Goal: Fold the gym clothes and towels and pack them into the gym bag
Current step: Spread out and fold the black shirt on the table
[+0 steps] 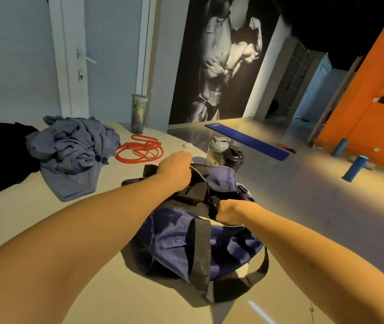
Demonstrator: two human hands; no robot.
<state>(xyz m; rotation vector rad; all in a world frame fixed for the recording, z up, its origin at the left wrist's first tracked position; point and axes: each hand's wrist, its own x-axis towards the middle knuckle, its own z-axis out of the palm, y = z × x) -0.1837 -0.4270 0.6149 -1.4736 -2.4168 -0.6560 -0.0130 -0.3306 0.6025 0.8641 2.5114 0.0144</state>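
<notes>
Both hands (fingertips hidden) grip black fabric (195,195) inside the gym bag (174,239).

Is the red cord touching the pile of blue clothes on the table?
Apart. The head view shows a strip of bare table between the red cord and the blue clothes.

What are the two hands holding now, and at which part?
Both hold the blue gym bag at its open top: the left hand grips the far end of the opening, the right hand the near edge with black fabric.
</notes>
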